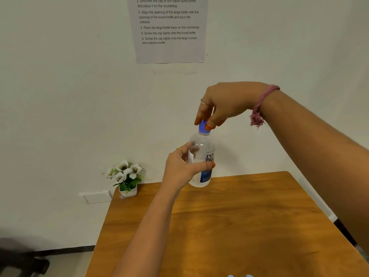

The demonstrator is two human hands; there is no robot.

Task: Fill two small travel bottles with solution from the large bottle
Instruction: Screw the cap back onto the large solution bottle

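The left hand (180, 166) holds the big bottle (201, 160) up above the far side of the tabletop (229, 226). The right hand (223, 104) pinches its blue cap (204, 127). If the left grip is too soft, the bottle could slip, fall and spill.

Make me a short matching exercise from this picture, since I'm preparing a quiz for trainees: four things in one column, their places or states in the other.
Things:
1. left hand
2. right hand
3. flower pot
4. paper sheet

States:
A. stuck on the wall
B. pinches the blue cap
C. on the table's far left corner
D. grips the bottle's body

Pairs: 1-D, 2-B, 3-C, 4-A
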